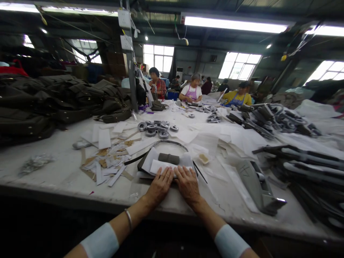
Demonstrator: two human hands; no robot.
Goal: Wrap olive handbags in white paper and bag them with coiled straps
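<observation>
"White folded material (162, 165) is what I see under the fingers, but is it paper or soft foam?"

"From where I stand, I cannot tell. It lies over a dark piece (141, 164), near the front edge of the table (67, 175)."

"And the hands, do they grip it?"

"Not as I see. The left hand (161, 184) is flat, its fingers stretched forward and rather close together, with the fingertips resting on the white folded material. The right hand (189, 185) does the same, just beside it. Neither one is closed around something. How hard they press, I cannot say."

"What is directly behind?"

"A short dark roll (168, 158), lying crosswise, and beyond it a thin band (170, 141) which makes an arc."

"To the left I notice paper scraps (107, 165) in a loose heap, and farther back a group of small grey rings (157, 128)."

"Yes, and to the right lies a grey-green piece (248, 179) with a handwritten mark. Across the table, a person in a yellow top (243, 99) is also at work."
</observation>
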